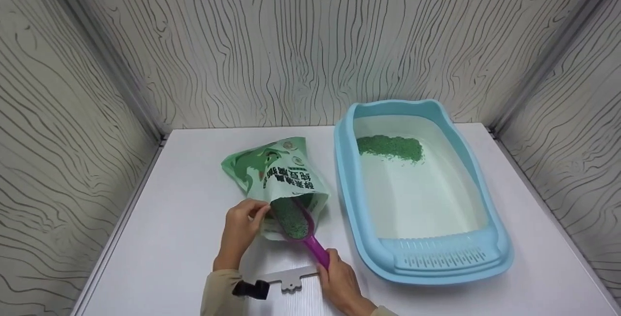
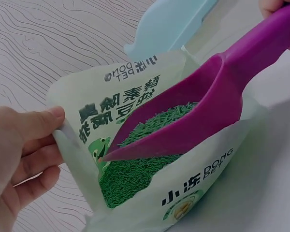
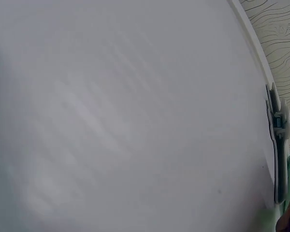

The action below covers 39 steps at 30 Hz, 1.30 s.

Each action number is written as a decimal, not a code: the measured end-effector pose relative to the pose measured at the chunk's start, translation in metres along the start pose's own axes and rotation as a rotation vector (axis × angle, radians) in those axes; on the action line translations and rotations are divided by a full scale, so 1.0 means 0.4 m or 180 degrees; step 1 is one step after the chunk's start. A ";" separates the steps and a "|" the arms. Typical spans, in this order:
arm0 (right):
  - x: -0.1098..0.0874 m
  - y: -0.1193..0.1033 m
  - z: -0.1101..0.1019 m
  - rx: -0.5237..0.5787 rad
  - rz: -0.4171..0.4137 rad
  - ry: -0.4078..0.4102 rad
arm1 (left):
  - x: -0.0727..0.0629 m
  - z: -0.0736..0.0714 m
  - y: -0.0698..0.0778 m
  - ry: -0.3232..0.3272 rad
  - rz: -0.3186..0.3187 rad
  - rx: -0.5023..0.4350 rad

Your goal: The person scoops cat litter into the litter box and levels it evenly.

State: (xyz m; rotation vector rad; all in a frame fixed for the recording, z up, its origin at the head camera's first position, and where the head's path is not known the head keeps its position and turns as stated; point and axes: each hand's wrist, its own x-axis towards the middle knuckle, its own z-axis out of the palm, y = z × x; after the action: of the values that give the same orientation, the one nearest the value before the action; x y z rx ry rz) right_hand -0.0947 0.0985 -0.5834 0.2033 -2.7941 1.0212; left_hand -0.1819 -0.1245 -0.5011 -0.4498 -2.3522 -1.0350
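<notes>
My left hand pinches the edge of the mouth of a pale green cat litter bag between thumb and fingertips. The bag leans toward me, its mouth held apart. In the left wrist view, green pellets show inside it. My right hand grips the handle of a purple scoop. The scoop's bowl lies partly within the bag's mouth, tip inward, and carries a heap of green litter. Only a bit of my right hand appears at the corner of the right wrist view.
A light blue litter box stands to the right of the bag. Green litter lies piled at its far left. A flat grey clip-like strip lies on the white table between my forearms. Patterned walls enclose the back and sides.
</notes>
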 end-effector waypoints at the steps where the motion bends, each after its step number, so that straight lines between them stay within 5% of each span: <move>1: 0.000 -0.001 -0.002 0.0004 -0.0005 -0.0003 | 0.000 0.000 0.000 0.0008 -0.0003 0.0003; 22: 0.006 -0.004 -0.052 0.0022 -0.0083 -0.0002 | -0.001 0.000 0.003 -0.0053 -0.0075 0.0059; 39: -0.001 -0.011 -0.090 0.0071 0.0150 -0.0352 | 0.000 0.004 -0.004 0.0025 0.0011 0.0067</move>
State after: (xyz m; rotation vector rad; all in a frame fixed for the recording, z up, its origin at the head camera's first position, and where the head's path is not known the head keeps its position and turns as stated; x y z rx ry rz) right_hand -0.0899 0.1186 -0.5537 0.2037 -2.9004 1.0838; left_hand -0.1831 -0.1243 -0.5027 -0.4410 -2.3525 -1.0078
